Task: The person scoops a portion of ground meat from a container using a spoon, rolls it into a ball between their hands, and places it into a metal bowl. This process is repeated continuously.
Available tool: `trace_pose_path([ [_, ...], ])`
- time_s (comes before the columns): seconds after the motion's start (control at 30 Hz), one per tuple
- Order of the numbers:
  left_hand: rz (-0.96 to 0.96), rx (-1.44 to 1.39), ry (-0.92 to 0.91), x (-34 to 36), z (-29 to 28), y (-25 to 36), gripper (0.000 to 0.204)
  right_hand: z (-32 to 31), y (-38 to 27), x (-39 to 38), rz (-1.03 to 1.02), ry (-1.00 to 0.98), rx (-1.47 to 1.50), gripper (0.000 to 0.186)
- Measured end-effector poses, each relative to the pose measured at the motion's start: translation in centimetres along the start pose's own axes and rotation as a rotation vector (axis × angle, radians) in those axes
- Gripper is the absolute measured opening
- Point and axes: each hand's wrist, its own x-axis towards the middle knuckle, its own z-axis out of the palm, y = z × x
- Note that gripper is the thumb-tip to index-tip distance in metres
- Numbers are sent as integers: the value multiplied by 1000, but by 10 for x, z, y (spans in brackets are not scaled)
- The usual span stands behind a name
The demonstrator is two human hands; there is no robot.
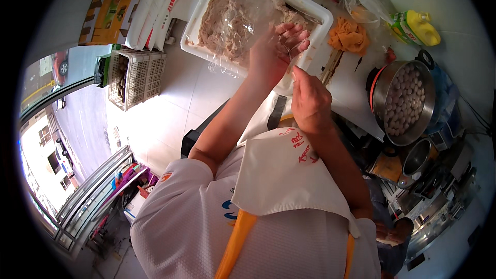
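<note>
Head view, from 9 o'clock across to 3: a slatted white crate (137, 76) sits on the floor at 9 o'clock of the hands. At 12 o'clock a white rectangular tray (206, 8) holds pale minced paste (227, 20) under loose clear plastic film (232, 31). Left hand (276, 49) hovers over the tray's near edge, fingers loosely spread and curled, smeared with paste. Right hand (310, 101), just beside it toward 5 o'clock, has its fingers pressed together, thumb up; what it pinches I cannot tell. At 3 o'clock a steel pot (405, 101) holds many pale balls (405, 103).
</note>
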Motion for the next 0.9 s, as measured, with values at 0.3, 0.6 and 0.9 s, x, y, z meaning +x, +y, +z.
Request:
trace_pose_path([
  [0.3,-155,-135,-170,-10,18,9,78,-21,-4,20,-14,146,68,33],
  [0.6,-183,-6,-164,-8,16,11,94,-11,-4,4,79,11,210,30],
  [0.9,-227,120,-392,0,7,-1,91,-20,-3,5,158,32,324,45],
])
